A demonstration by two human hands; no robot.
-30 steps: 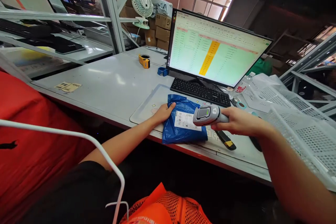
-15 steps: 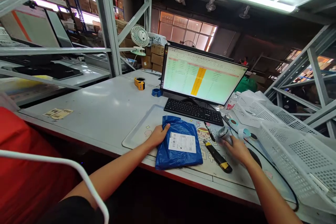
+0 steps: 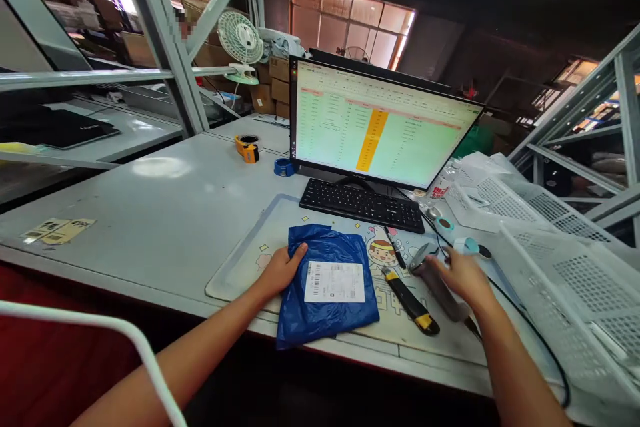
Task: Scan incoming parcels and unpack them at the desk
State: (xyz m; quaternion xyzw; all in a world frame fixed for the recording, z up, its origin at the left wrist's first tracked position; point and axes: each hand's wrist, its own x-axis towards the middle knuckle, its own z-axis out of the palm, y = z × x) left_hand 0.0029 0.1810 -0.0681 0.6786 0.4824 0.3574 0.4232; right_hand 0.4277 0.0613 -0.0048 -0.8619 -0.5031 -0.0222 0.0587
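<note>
My left hand (image 3: 281, 272) grips the left edge of a blue plastic mailer bag (image 3: 334, 327), thumb on top and fingers hidden beneath. A white shipping label (image 3: 335, 281) with barcodes faces up on the bag. The bag rests on a cartoon desk mat, its lower edge near the table's front. My right hand (image 3: 463, 275), slightly blurred, is over a grey handheld barcode scanner (image 3: 443, 290), fingers apart and not wrapped round its handle. Between bag and scanner lies a black and yellow utility knife (image 3: 411, 301), with a black pen (image 3: 395, 247) behind it.
Behind the mat stand a black keyboard (image 3: 361, 205) and a monitor (image 3: 380, 123) showing a spreadsheet. White perforated baskets (image 3: 555, 307) line the right side, beside a cable. A yellow tape measure (image 3: 247, 149) and blue tape roll (image 3: 284, 167) sit at back left. A white bar crosses lower left.
The right hand has loosened from the scanner, whose handle now shows lying on the mat. My left hand still holds the mailer bag. The camera view has shifted.
</note>
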